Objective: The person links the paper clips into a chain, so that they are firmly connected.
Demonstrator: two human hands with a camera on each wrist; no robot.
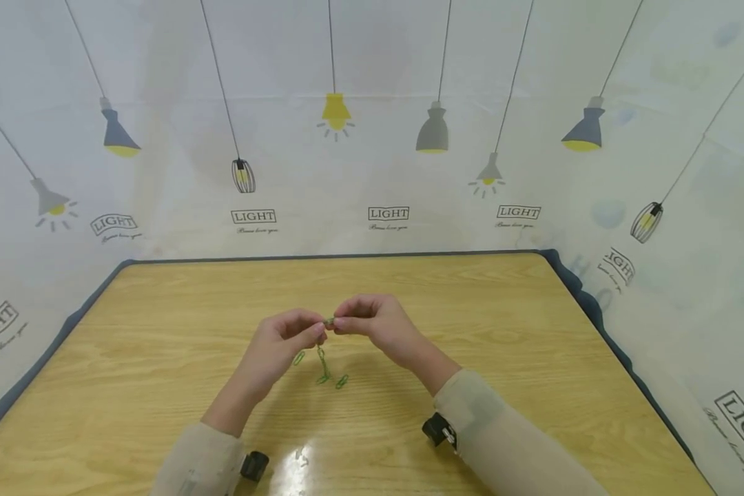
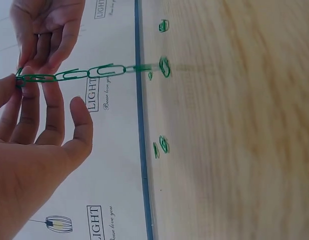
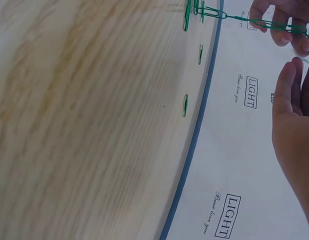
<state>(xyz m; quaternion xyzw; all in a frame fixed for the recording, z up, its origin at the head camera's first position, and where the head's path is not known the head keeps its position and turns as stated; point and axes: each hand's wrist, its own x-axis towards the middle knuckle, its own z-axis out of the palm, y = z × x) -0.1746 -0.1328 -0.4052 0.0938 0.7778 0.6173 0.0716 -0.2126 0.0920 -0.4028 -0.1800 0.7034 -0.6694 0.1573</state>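
A chain of linked green paper clips hangs down from between both hands, its lower end close over the table. My left hand pinches the top of the chain between thumb and index finger, with the other fingers spread beside it. Meeting it fingertip to fingertip, my right hand pinches a green paper clip at the chain's top; fingertips hide most of that clip. Loose green paper clips lie below the hands, one left of the chain, a paper clip, and another paper clip to its right.
The wooden table has a dark blue edge. Behind and at the sides hangs a white sheet printed with lamps and lettering. Small black devices sit at both sleeves, such as the right wrist device.
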